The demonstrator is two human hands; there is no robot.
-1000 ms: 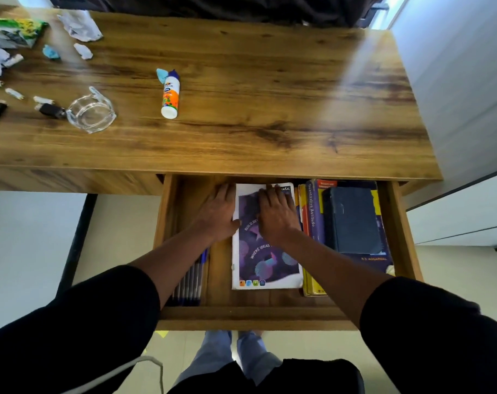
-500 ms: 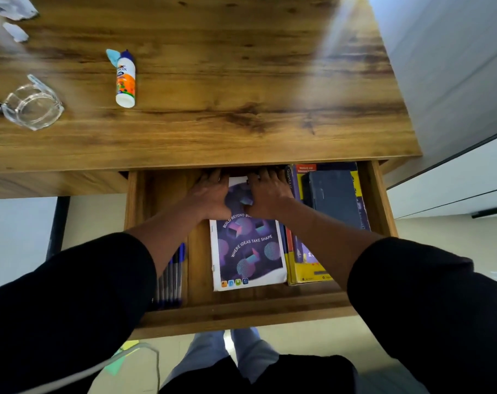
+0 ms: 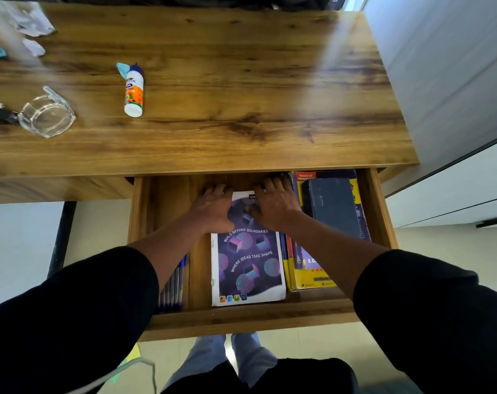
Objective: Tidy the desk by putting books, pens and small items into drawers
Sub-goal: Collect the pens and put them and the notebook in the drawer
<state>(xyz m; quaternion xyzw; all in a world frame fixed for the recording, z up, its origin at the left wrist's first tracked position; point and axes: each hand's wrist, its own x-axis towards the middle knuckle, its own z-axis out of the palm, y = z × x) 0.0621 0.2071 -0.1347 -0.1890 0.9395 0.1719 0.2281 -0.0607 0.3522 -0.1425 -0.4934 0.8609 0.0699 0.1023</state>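
Observation:
The wooden drawer [image 3: 241, 317] under the desk stands pulled out. A purple notebook [image 3: 248, 265] with a white border lies flat in its middle. My left hand [image 3: 213, 209] rests on the notebook's far left corner with the fingers laid flat. My right hand [image 3: 274, 204] presses its far right part, fingers spread. To the right lies a stack of books: a yellow one [image 3: 307, 277], a purple one, and a dark blue book [image 3: 332, 206] on top. Several blue pens [image 3: 175, 282] lie along the drawer's left side, partly hidden by my left arm.
On the desk top [image 3: 227, 81] lie a glue bottle [image 3: 133, 91], a glass ashtray [image 3: 45, 115], a small black item [image 3: 1, 115] and crumpled paper scraps [image 3: 34, 24] at the far left. A grey wall and cabinet [image 3: 454, 109] stand close on the right.
Both hands have stayed on the notebook's far end, which slid a little deeper into the drawer. The camera view has shifted.

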